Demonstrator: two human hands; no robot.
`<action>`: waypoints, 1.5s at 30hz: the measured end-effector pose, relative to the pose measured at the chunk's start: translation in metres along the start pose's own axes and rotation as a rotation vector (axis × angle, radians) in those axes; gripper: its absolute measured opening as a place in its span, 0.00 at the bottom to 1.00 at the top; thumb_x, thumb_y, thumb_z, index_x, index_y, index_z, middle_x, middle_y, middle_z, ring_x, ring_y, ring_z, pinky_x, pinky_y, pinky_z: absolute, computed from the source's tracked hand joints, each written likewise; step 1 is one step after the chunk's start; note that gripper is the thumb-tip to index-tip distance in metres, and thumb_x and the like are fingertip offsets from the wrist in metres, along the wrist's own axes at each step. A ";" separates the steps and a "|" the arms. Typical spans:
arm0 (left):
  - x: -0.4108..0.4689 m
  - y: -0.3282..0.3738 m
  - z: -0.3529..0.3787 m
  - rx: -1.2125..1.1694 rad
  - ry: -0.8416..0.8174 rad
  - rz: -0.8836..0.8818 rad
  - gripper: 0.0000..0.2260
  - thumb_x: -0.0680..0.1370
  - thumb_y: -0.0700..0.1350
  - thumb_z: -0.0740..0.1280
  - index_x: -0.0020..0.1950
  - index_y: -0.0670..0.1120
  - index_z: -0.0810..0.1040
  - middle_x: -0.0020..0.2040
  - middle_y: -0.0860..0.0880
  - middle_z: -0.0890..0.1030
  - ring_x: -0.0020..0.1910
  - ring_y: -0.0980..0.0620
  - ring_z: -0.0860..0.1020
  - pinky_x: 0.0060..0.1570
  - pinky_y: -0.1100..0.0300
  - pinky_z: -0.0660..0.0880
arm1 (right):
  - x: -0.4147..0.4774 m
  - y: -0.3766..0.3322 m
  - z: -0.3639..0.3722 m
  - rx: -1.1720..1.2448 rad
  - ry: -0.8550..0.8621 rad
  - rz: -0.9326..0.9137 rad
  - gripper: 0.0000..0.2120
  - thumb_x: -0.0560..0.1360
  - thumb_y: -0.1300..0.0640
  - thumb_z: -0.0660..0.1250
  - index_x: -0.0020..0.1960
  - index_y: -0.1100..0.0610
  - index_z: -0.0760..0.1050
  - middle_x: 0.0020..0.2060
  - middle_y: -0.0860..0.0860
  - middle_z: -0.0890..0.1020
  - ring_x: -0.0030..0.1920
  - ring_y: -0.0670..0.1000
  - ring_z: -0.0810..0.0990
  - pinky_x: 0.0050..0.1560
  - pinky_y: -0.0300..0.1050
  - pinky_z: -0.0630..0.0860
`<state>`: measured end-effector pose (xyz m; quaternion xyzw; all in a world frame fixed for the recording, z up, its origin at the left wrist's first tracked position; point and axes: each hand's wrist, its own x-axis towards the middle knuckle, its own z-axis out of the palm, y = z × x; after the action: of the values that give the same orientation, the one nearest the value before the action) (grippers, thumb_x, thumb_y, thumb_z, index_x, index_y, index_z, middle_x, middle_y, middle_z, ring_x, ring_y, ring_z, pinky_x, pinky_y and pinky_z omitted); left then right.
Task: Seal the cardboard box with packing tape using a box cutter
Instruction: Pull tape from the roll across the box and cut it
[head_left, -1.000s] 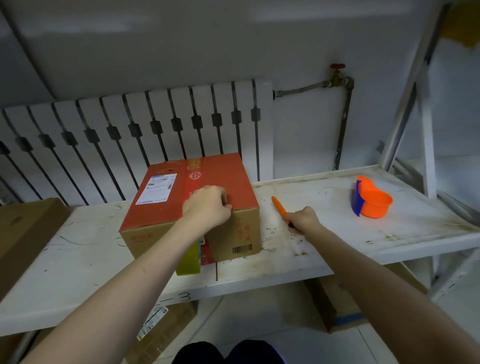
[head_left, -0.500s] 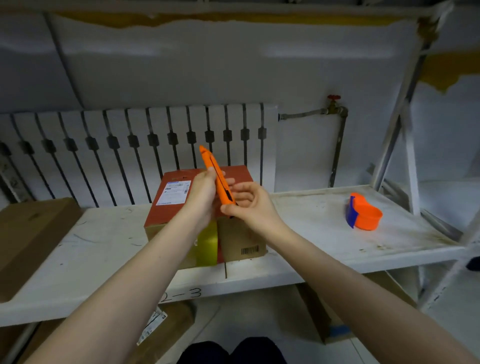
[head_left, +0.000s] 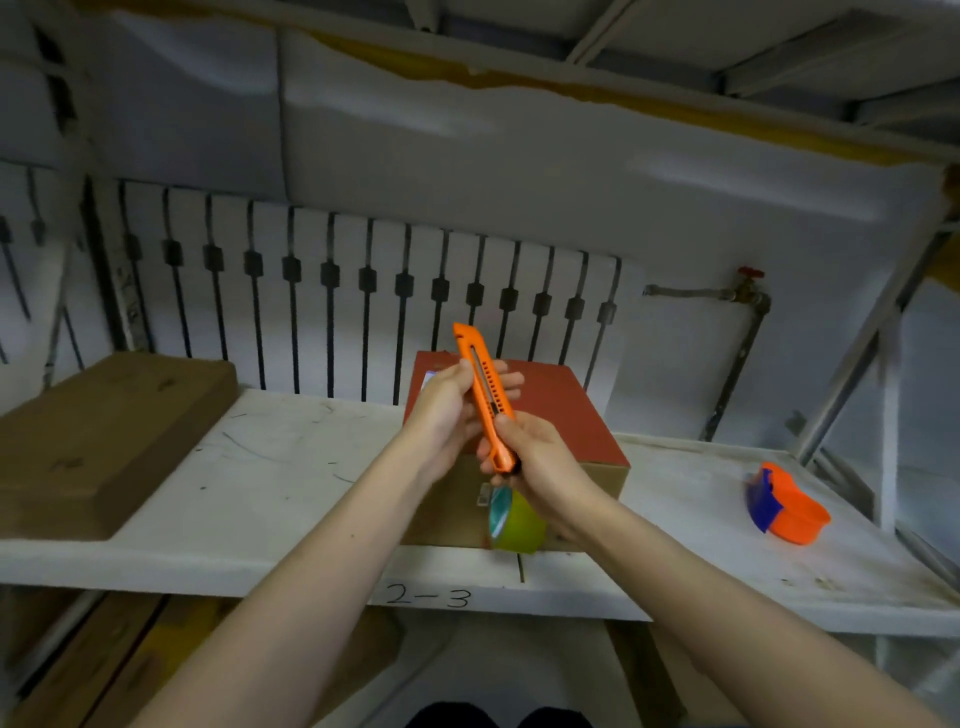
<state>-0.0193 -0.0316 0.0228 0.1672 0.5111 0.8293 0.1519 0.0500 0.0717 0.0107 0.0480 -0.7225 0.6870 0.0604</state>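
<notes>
An orange box cutter (head_left: 484, 391) stands almost upright in front of me, tip up. My right hand (head_left: 537, 465) grips its lower end, and my left hand (head_left: 451, 402) holds its middle from the left. Behind both hands a cardboard box (head_left: 574, 415) with a red top sits on the white shelf (head_left: 270, 488). A yellow-green roll of packing tape (head_left: 514, 517) hangs at the box's front face, just below my right hand. No blade shows beyond the cutter's tip.
An orange and blue tape dispenser (head_left: 787, 506) lies on the shelf at the right. A flat brown carton (head_left: 98, 441) fills the shelf's left end. A radiator (head_left: 332, 296) and a pipe with a red valve (head_left: 748, 286) line the back wall. More cartons sit below the shelf.
My right hand picked the cutter up off the shelf and raised it in front of the box. My left hand left the box top and took hold of the cutter. The view tilted up.
</notes>
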 end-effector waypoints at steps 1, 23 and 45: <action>0.000 -0.001 -0.004 0.008 0.010 0.001 0.18 0.82 0.49 0.50 0.53 0.43 0.77 0.48 0.45 0.85 0.50 0.48 0.83 0.50 0.54 0.77 | 0.001 0.001 0.004 -0.043 0.012 -0.006 0.13 0.82 0.55 0.54 0.44 0.58 0.73 0.31 0.51 0.77 0.28 0.44 0.76 0.27 0.36 0.72; 0.003 -0.024 0.020 0.136 -0.082 -0.157 0.14 0.82 0.47 0.51 0.53 0.47 0.75 0.50 0.50 0.85 0.51 0.51 0.81 0.47 0.53 0.75 | -0.007 0.017 -0.044 -0.137 0.199 0.128 0.23 0.76 0.38 0.58 0.35 0.55 0.74 0.21 0.47 0.75 0.21 0.44 0.72 0.21 0.35 0.66; 0.002 -0.041 0.067 0.273 -0.078 -0.219 0.14 0.83 0.44 0.51 0.50 0.44 0.75 0.49 0.46 0.83 0.34 0.52 0.78 0.37 0.58 0.74 | -0.015 0.029 -0.087 0.105 0.043 0.129 0.13 0.80 0.50 0.57 0.45 0.58 0.75 0.28 0.50 0.76 0.24 0.46 0.73 0.24 0.38 0.70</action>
<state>0.0115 0.0400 0.0146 0.1615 0.6278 0.7236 0.2369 0.0628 0.1601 -0.0156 -0.0103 -0.6855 0.7274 0.0292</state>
